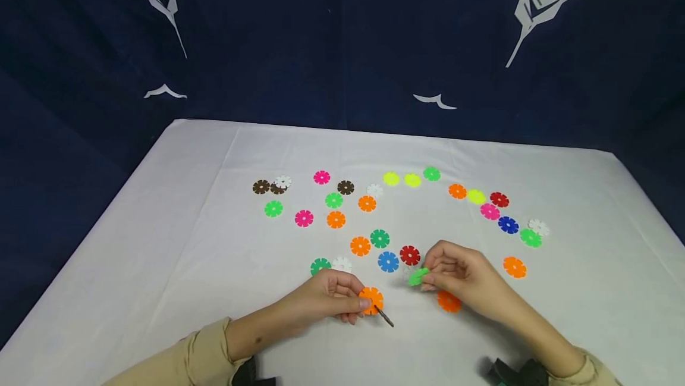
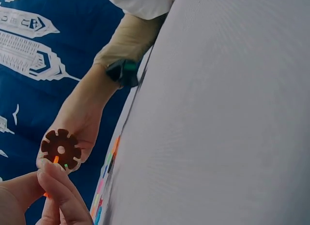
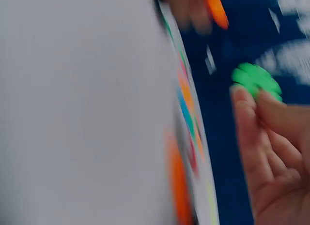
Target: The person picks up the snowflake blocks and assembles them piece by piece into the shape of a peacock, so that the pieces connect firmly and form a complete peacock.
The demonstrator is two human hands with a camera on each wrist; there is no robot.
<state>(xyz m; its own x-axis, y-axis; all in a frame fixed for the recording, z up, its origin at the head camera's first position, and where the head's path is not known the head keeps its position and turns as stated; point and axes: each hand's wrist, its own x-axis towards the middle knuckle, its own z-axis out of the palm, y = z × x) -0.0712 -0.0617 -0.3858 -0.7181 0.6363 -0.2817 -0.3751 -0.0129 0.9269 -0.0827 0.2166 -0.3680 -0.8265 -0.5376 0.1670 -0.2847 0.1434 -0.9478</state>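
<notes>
My left hand (image 1: 334, 297) pinches an orange notched plastic disc (image 1: 373, 298) between thumb and fingers. A dark brown notched disc (image 2: 48, 146) stands crosswise at that orange disc, edge-on in the head view and nearly face-on in the left wrist view. To the right, my right hand (image 1: 464, 273) pinches a bright green notched disc (image 3: 255, 79) by its edge, tilted above the table. A gap separates the green disc from the orange one. On the cloth beneath the right hand lies another orange disc (image 1: 449, 301), partly covered by it.
Loose discs of many colours are spread over the white-clothed table (image 1: 160, 291). Nearest the hands are a red disc (image 1: 409, 255), a blue disc (image 1: 388, 262) and a dark green disc (image 1: 320, 266). A dark blue printed curtain (image 1: 299, 47) hangs behind the far edge.
</notes>
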